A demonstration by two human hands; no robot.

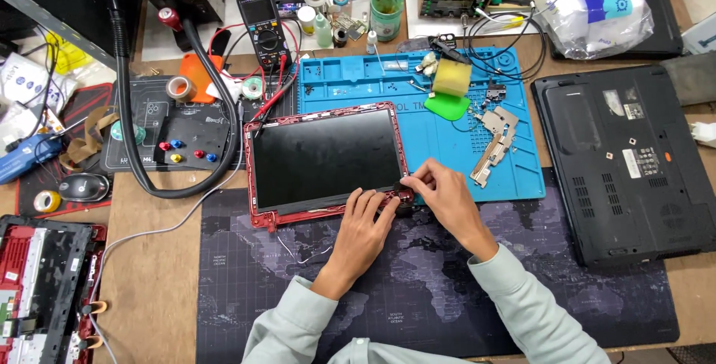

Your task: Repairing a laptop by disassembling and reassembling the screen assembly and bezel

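A red-framed laptop screen panel point(324, 159) lies flat, partly on a blue work mat point(447, 133) and partly on a dark map-printed desk mat point(418, 282). My left hand point(363, 222) rests fingers-down on the panel's lower right edge. My right hand point(440, 192) pinches a small dark part at the panel's lower right corner, by the hinge. Both hands meet at that corner. Loose metal hinge brackets point(494, 140) lie on the blue mat to the right.
A black laptop base point(623, 162) lies upside down at right. A multimeter point(265, 28), tape rolls, a yellow sponge point(452, 77) and a green cup point(386, 12) crowd the back. A thick black cable point(130, 155) loops at left. A red opened laptop chassis point(45, 282) sits at bottom left.
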